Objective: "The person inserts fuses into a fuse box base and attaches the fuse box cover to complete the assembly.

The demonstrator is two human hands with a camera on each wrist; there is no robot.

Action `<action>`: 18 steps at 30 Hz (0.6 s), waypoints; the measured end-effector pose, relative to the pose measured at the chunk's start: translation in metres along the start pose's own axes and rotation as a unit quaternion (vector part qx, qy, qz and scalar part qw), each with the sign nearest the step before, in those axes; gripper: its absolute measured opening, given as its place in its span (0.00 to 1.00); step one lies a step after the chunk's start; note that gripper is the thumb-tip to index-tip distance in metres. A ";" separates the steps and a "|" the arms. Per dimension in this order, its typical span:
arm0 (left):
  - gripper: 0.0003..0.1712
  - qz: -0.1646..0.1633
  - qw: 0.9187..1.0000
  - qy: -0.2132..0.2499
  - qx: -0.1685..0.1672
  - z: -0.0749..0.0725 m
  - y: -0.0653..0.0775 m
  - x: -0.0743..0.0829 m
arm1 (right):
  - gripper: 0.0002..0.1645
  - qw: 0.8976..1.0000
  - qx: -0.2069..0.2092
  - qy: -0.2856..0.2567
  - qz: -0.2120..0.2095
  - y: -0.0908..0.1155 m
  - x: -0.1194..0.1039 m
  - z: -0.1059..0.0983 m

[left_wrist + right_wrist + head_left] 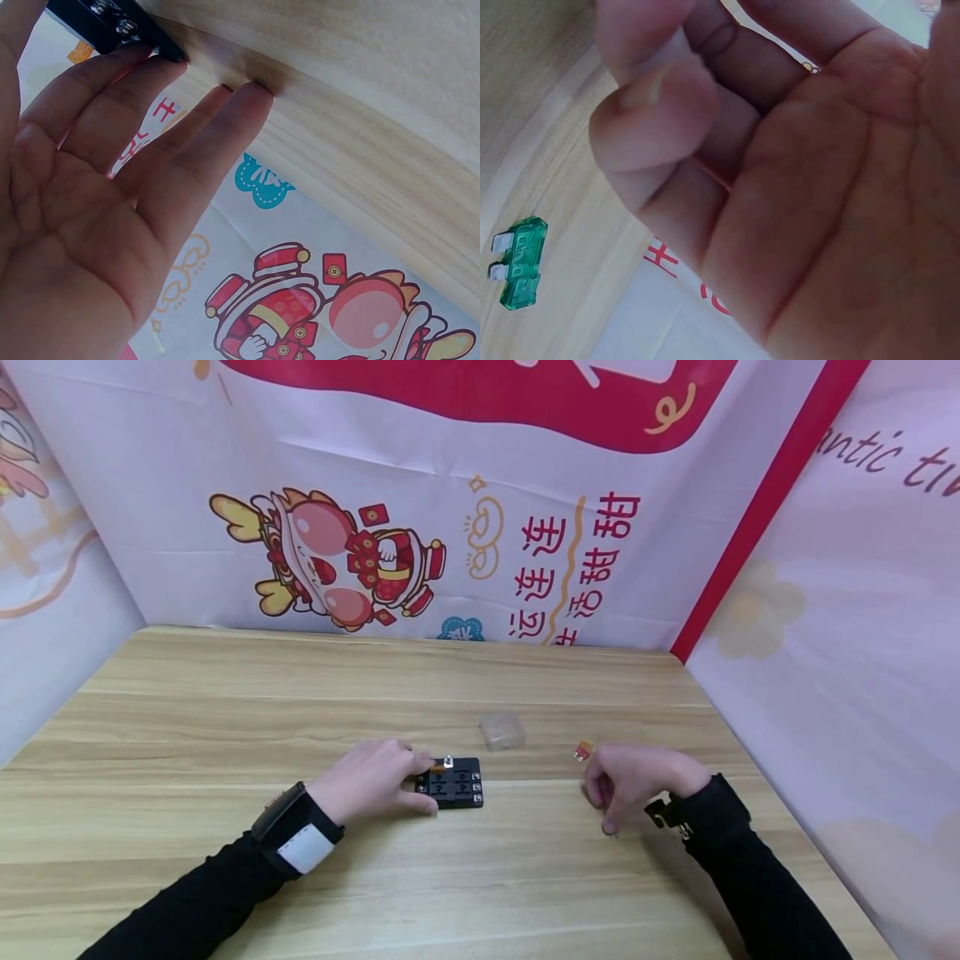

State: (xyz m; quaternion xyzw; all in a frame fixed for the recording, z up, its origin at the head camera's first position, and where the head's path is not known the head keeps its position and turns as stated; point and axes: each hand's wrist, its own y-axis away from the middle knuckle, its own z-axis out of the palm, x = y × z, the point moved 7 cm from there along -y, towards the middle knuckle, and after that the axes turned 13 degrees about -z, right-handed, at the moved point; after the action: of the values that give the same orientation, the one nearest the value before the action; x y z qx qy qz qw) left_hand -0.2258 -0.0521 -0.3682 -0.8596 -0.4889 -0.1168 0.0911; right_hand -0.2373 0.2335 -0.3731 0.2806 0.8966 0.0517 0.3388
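My left hand (375, 777) holds a black fuse block (457, 783) by its left end, thumb on the near side and fingers at the far side. An orange blade fuse (438, 768) sits at the block's far left. In the left wrist view, fingertips touch the block's edge (142, 30). My right hand (633, 777) reaches down to the table, some fingers curled, with a tiny object at its fingertips. The right wrist view shows a green blade fuse (523, 262) lying apart from the bent fingers (656, 120); whether they pinch anything is hidden.
A clear plastic box (502, 731) stands beyond the fuse block. Small orange and red fuses (582, 750) lie just past my right hand. The wooden table (300, 693) meets a printed cloth backdrop (450, 460) at its far edge, with more cloth at both sides.
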 end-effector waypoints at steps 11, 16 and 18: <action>0.32 -0.001 1.000 0.002 -0.001 0.000 0.000 -0.001 | 0.16 1.000 -0.002 -0.012 0.002 -0.002 0.004 0.001; 0.31 0.003 1.000 0.004 0.000 -0.001 0.000 0.001 | 0.14 1.000 -0.004 -0.019 0.005 -0.002 0.003 0.002; 0.30 0.005 1.000 0.004 0.002 -0.001 0.001 0.002 | 0.13 1.000 -0.005 -0.015 0.007 -0.001 0.003 0.002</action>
State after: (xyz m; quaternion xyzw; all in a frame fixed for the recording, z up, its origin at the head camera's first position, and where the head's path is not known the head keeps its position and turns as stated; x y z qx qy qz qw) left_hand -0.2245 -0.0512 -0.3668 -0.8616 -0.4841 -0.1191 0.0951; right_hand -0.2386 0.2340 -0.3770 0.2864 0.8890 0.0542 0.3533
